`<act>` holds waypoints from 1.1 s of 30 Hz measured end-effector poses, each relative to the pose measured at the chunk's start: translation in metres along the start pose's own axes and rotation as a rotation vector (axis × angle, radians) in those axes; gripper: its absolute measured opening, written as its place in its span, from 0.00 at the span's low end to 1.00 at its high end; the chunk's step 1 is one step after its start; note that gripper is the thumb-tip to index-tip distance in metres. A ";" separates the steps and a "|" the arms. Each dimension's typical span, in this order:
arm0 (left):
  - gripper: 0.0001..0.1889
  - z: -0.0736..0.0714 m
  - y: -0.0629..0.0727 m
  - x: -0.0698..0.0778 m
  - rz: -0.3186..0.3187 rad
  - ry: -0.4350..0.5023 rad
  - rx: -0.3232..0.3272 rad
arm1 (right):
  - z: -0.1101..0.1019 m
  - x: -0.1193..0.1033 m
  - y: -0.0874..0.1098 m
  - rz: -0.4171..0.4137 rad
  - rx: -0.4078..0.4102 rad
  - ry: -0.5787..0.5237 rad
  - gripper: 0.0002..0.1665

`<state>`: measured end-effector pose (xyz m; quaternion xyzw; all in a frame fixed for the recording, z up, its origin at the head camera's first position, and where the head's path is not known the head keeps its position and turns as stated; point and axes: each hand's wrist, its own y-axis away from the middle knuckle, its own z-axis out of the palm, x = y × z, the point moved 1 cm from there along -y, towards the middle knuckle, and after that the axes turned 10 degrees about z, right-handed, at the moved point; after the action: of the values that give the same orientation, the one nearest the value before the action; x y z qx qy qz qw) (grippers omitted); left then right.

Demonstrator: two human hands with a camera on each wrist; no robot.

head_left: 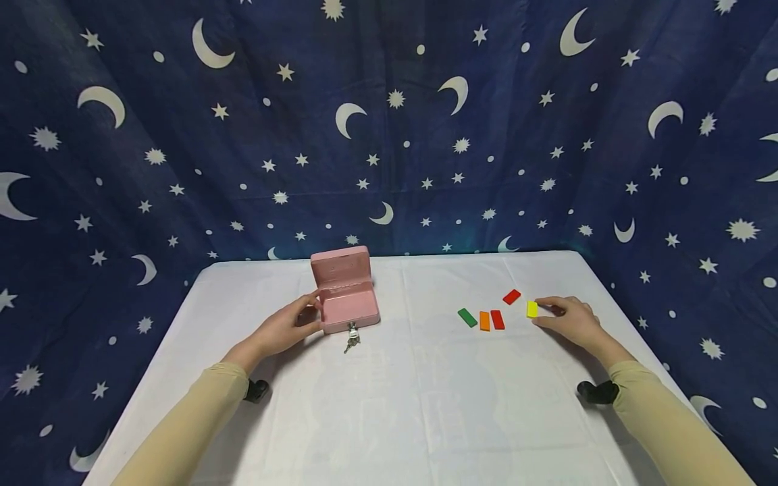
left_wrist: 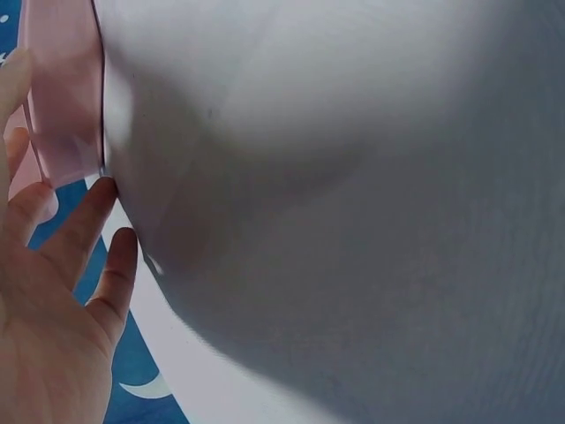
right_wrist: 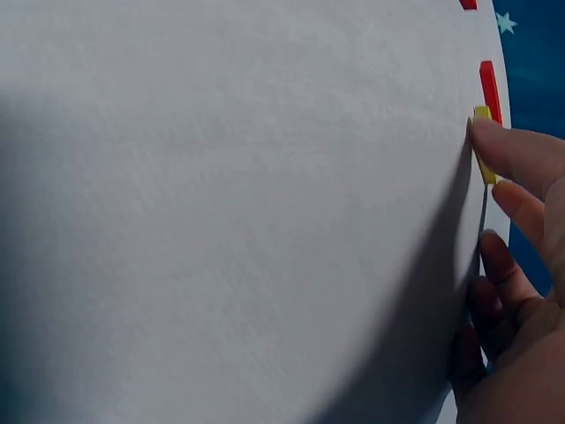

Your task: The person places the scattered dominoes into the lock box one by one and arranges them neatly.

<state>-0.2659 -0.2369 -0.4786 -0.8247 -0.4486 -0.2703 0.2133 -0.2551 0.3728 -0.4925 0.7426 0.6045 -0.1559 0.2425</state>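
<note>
A pink metal cash box [head_left: 350, 307] stands on the table with its lid [head_left: 342, 266] raised at the back. Keys [head_left: 352, 341] hang from the lock on its front. My left hand [head_left: 286, 327] touches the box's left side, thumb near the front corner and index finger farther back; in the left wrist view its other fingers are spread. At the right, my right hand [head_left: 571, 319] pinches a yellow block [head_left: 531, 309] between thumb and index finger. In the right wrist view that block stands on its edge, and the remaining fingers are bent below.
Left of the yellow block lie a green block [head_left: 467, 317], an orange block [head_left: 484, 320] and a red block [head_left: 498, 319]. Another red block [head_left: 512, 297] lies farther back. A white cloth covers the table [head_left: 389, 405]; a dark blue star-patterned curtain [head_left: 389, 135] surrounds it.
</note>
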 end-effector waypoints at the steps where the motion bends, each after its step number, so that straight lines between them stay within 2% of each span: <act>1: 0.20 0.000 0.000 0.000 -0.003 -0.003 -0.002 | 0.000 0.000 -0.001 0.000 -0.007 -0.011 0.42; 3: 0.24 0.000 -0.001 0.001 -0.004 -0.011 0.002 | -0.001 0.001 -0.002 0.001 -0.014 -0.028 0.42; 8: 0.27 -0.001 -0.002 0.002 -0.015 -0.026 -0.002 | -0.003 0.000 -0.002 0.004 0.005 -0.009 0.41; 14: 0.20 -0.001 -0.001 0.003 -0.025 -0.019 -0.015 | -0.002 0.003 -0.004 0.003 0.005 -0.004 0.42; 19: 0.20 -0.002 0.001 0.003 -0.017 -0.031 -0.021 | 0.000 0.004 -0.004 0.006 -0.011 -0.003 0.43; 26: 0.26 -0.003 -0.002 0.001 -0.013 -0.053 -0.020 | -0.002 0.004 -0.005 -0.011 -0.014 -0.015 0.41; 30: 0.25 -0.003 -0.002 0.002 -0.012 -0.055 -0.027 | -0.002 0.004 -0.005 -0.012 -0.035 -0.021 0.42; 33: 0.30 -0.003 -0.001 0.002 -0.010 -0.056 -0.027 | -0.002 0.004 -0.006 -0.009 -0.051 -0.029 0.42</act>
<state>-0.2668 -0.2364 -0.4746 -0.8324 -0.4549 -0.2544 0.1882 -0.2601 0.3785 -0.4941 0.7311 0.6080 -0.1523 0.2695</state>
